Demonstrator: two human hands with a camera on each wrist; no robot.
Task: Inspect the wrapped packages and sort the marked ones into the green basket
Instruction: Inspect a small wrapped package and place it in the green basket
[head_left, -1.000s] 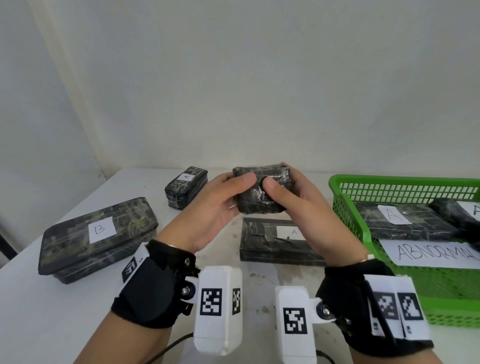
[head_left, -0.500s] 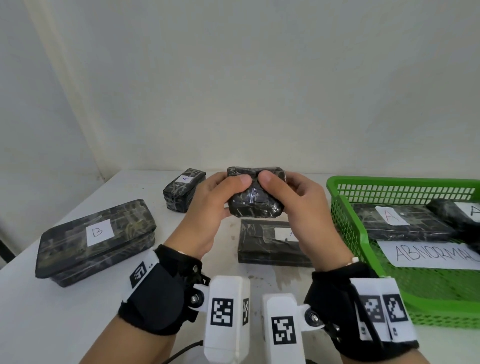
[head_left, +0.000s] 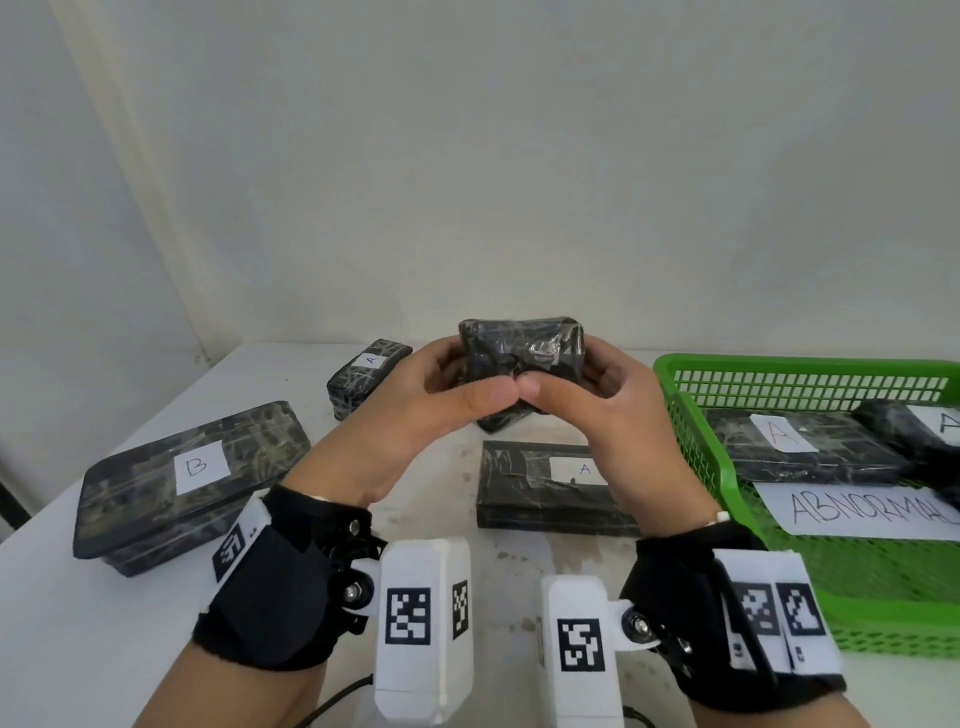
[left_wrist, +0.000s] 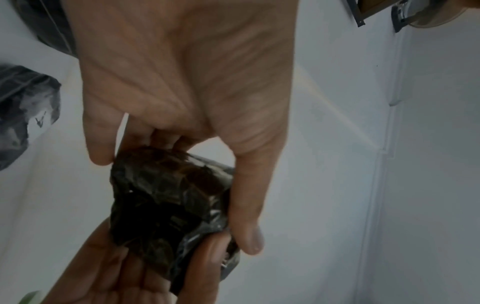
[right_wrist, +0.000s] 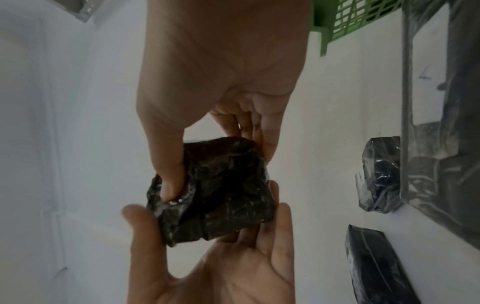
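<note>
Both hands hold a small dark wrapped package (head_left: 522, 353) above the table's middle. My left hand (head_left: 441, 395) grips its left end, my right hand (head_left: 587, 400) its right end, with the thumbs meeting on the near face. No label shows on the side facing me. The left wrist view shows the package (left_wrist: 166, 197) between my left hand (left_wrist: 182, 102) and the other palm. In the right wrist view the package (right_wrist: 221, 189) sits between thumb and fingers. The green basket (head_left: 691, 415) stands at the right, holding packages labelled A (head_left: 779, 447) and a sheet reading ABNORMAL (head_left: 862, 512).
On the white table lie a large package labelled B (head_left: 192, 467) at the left, a small one labelled A (head_left: 363, 374) at the back, and a flat one labelled A (head_left: 545, 488) under my hands. A pale wall rises behind the table.
The held package has been turned in my hands, and both thumbs have slid down to its lower near edge. The view has shifted slightly.
</note>
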